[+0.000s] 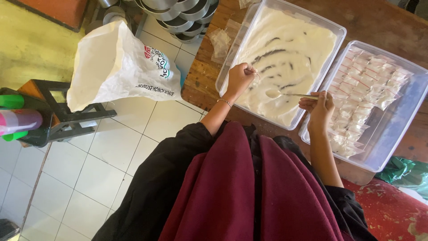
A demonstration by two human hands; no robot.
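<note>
A clear plastic tub (339,32) on the wooden table holds a layer of white powder (290,49). My left hand (240,78) hovers over its near left part, pinching a small clear plastic bag (255,75). My right hand (317,106) holds a metal spoon (285,94) by the handle, its bowl heaped with powder just above the layer. To the right, a second clear tub (401,129) is lined with several small filled bags (363,96) sealed with red strips.
A large white sack (116,67) leans on a dark stool (67,116) over the tiled floor at left. Stacked metal bowls (178,15) stand beyond the table's corner. Loose empty bags (220,42) lie on the wooden table (379,18). A green plastic bag (403,172) lies at right.
</note>
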